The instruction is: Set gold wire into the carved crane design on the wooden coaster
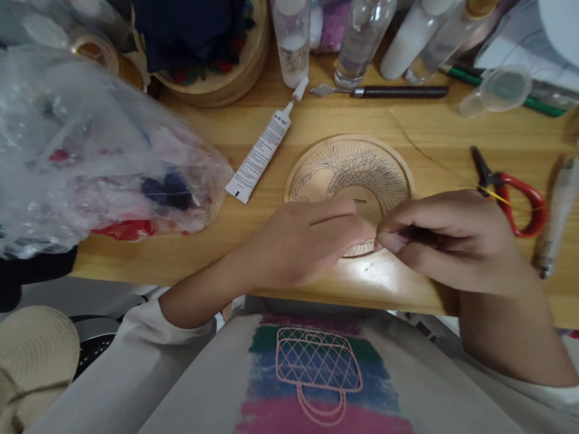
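A round wooden disc (319, 154) with a dark line drawing of feathers and a raised rim lies on the table. My left hand (302, 245) reaches across its near left side, fingers pressed together and covering part of it. At the disc's right edge, my right hand (453, 240) is closed in a pinch, its fingertips meeting those of my left hand. Whatever lies between the fingertips of either hand is too small or hidden. A thin golden thread (415, 145) runs over the table behind my right hand, and a yellow strand crosses the red-handled snips (524, 225) beside it.
A white glue tube (262, 151) lies left of the disc. Behind it are a dark-handled palette knife (404, 92), several bottles (366, 36) and a round wooden box (252, 60). A clear plastic bag (89, 148) fills the left; a whitish pen-like tool (560, 211) lies far right.
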`<control>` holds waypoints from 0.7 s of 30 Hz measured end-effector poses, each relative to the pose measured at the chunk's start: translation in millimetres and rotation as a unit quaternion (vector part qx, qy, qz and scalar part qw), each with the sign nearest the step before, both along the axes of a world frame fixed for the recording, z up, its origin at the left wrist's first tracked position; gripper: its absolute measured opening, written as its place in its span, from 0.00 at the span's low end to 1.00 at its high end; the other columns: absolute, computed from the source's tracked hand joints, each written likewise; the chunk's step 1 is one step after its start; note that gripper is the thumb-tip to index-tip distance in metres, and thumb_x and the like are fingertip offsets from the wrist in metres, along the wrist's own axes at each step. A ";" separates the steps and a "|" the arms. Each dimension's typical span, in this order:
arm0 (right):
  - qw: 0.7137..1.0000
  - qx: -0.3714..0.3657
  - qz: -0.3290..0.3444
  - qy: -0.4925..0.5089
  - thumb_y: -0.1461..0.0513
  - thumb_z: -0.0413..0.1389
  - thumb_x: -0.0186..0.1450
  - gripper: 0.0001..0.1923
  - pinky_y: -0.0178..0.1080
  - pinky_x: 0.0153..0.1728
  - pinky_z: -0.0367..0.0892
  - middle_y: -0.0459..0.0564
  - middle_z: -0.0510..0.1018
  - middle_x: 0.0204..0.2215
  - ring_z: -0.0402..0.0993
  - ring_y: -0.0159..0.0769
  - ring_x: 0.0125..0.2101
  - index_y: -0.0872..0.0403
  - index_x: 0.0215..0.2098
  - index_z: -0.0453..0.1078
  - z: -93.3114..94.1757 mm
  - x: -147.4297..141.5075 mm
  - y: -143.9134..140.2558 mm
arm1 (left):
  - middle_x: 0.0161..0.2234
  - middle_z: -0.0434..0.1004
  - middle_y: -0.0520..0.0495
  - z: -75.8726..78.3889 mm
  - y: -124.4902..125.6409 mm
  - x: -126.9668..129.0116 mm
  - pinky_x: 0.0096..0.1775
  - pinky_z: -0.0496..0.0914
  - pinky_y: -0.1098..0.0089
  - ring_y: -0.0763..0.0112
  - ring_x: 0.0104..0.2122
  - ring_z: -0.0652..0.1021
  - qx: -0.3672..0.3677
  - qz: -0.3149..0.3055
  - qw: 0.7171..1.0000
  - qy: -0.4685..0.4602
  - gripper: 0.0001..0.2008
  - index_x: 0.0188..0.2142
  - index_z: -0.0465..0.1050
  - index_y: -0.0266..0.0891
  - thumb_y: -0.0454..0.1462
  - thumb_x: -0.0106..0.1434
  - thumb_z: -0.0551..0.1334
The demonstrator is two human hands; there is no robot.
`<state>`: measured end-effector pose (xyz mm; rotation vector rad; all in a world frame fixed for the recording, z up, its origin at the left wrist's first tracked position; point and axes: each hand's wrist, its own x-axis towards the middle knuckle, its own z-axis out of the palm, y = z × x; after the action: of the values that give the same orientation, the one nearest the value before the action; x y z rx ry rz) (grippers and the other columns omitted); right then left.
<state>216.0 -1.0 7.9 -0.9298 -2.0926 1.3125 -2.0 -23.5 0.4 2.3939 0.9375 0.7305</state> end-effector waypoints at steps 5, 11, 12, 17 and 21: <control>1.000 0.010 0.010 0.012 0.67 0.58 0.59 0.06 0.31 0.16 0.58 0.40 0.71 0.17 0.64 0.25 0.16 0.50 0.27 0.71 0.4 -1.2 0.9 | 0.27 0.73 0.52 3.7 1.5 0.2 0.27 0.65 0.72 0.75 0.27 0.72 0.018 -0.012 1.000 0.006 0.12 0.36 0.74 0.38 0.31 0.69 0.52; 1.000 0.026 0.018 0.002 0.68 0.56 0.59 0.07 0.31 0.15 0.57 0.39 0.71 0.16 0.64 0.25 0.16 0.50 0.26 0.70 2.1 -2.2 1.0 | 0.29 0.75 0.52 4.0 0.8 -2.2 0.29 0.66 0.73 0.75 0.28 0.73 0.021 -0.014 0.999 0.020 0.13 0.37 0.75 0.39 0.32 0.71 0.51; 0.999 0.030 0.017 0.005 0.68 0.56 0.59 0.06 0.30 0.15 0.57 0.39 0.71 0.16 0.65 0.25 0.16 0.50 0.26 0.70 2.2 -2.0 1.0 | 0.29 0.75 0.52 3.3 0.8 -2.8 0.30 0.67 0.73 0.75 0.28 0.74 0.018 -0.011 1.000 0.022 0.13 0.37 0.74 0.39 0.33 0.71 0.51; 0.999 0.046 0.010 0.006 0.68 0.56 0.60 0.07 0.30 0.16 0.58 0.39 0.72 0.17 0.66 0.25 0.16 0.51 0.28 0.71 2.1 0.8 1.2 | 0.32 0.78 0.52 -0.7 2.7 -4.2 0.34 0.71 0.73 0.75 0.32 0.77 -0.006 -0.016 1.000 -0.022 0.09 0.40 0.74 0.39 0.31 0.69 0.55; 0.998 0.063 -0.007 0.014 0.68 0.56 0.61 0.08 0.31 0.15 0.59 0.40 0.71 0.15 0.66 0.25 0.15 0.50 0.27 0.71 0.6 1.6 1.7 | 0.35 0.79 0.52 -1.6 3.4 -3.4 0.36 0.73 0.74 0.76 0.35 0.79 -0.019 0.005 0.999 -0.047 0.07 0.40 0.74 0.39 0.32 0.70 0.56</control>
<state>217.6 0.7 8.5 -0.8656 -2.1159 1.1659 -5.4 -20.2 -1.2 2.3029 0.9158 0.8155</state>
